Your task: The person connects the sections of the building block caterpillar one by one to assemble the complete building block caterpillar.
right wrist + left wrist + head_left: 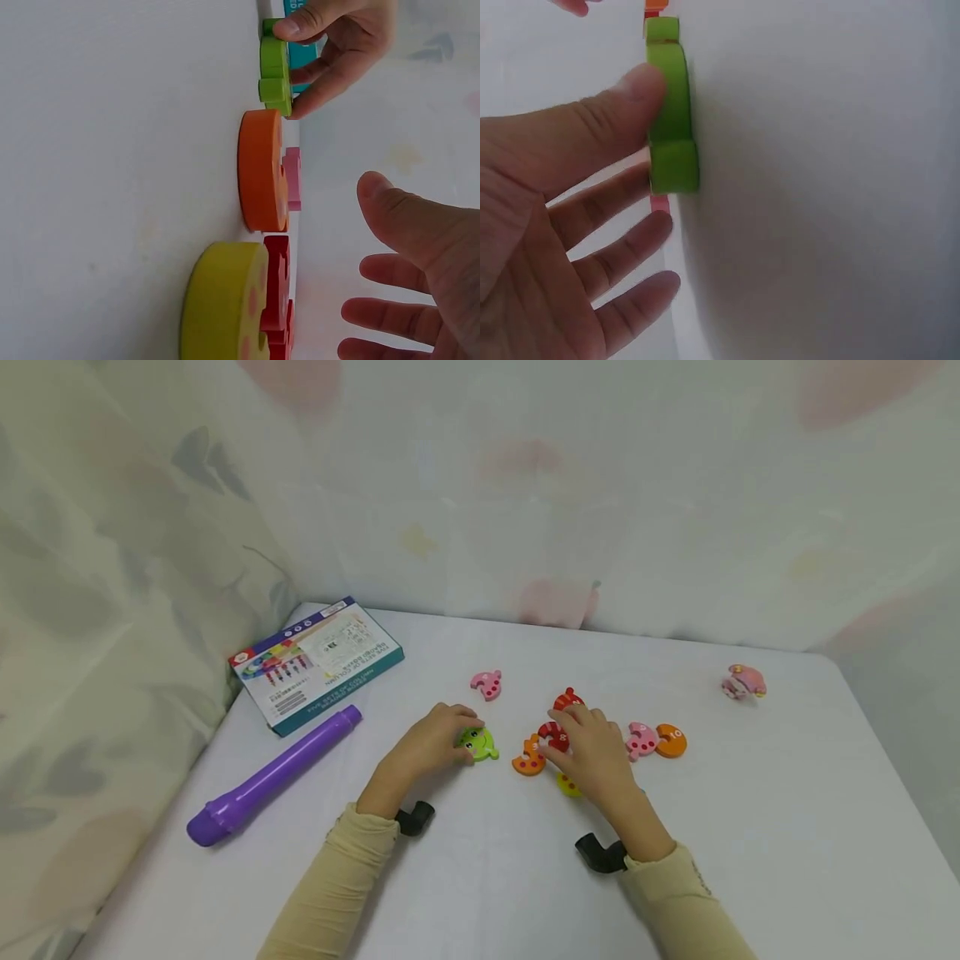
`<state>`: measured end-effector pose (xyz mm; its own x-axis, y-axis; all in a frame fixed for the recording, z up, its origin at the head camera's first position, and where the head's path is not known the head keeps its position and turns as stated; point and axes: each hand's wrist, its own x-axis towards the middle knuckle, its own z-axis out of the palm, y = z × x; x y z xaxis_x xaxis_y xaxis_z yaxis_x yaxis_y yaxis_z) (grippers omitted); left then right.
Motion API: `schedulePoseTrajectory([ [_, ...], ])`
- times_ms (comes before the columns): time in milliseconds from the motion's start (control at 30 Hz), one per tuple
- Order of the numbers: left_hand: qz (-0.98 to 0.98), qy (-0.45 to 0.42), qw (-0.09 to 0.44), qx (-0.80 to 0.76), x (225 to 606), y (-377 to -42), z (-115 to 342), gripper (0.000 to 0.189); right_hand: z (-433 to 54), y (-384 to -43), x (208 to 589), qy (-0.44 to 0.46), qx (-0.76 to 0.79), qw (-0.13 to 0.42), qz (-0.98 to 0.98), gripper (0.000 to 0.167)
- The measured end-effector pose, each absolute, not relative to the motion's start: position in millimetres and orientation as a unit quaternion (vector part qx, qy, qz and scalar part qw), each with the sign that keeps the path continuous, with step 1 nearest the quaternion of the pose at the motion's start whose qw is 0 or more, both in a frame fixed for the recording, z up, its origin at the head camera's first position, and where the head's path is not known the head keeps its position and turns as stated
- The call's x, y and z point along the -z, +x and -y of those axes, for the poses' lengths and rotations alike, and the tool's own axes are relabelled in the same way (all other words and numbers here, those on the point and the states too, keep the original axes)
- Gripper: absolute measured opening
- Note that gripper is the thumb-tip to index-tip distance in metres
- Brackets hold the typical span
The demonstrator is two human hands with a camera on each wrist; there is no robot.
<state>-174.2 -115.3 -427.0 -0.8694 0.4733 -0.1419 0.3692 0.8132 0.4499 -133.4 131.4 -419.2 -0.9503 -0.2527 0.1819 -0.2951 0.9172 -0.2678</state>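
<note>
Green piece (482,745) lies well inside table edges (675,647).

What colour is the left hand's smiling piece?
The smiling piece is green, clearest in the left wrist view.

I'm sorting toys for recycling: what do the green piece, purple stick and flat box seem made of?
Green piece: painted wood or plastic, hard to tell; smooth, evenly coloured thick edge. Purple stick: probably plastic, fairly glossy, with pale highlights. Flat box: likely printed cardboard, smooth-looking, with crisp edges.
</note>
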Motion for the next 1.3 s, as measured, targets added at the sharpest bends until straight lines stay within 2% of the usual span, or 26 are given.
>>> schedulePoseTrajectory([
  [367,-0.938,0.22,0.136,-0.231,427,-173,112,0.05,-150,-132,422,0.109,-0.193,0.047,0.974,0.053],
  [767,-0.935,0.229,0.134,-0.236,426,-175,113,0.051,-176,-114,425,0.139,-0.173,0.03,0.975,0.051],
  [1067,-0.934,0.233,0.13,-0.236,427,-177,112,0.051,-198,-106,425,0.137,-0.189,0.081,0.969,0.046],
  [1300,-0.934,0.234,0.132,-0.234,426,-177,112,0.051,-216,-117,425,0.131,-0.213,0.125,0.96,0.04],
])
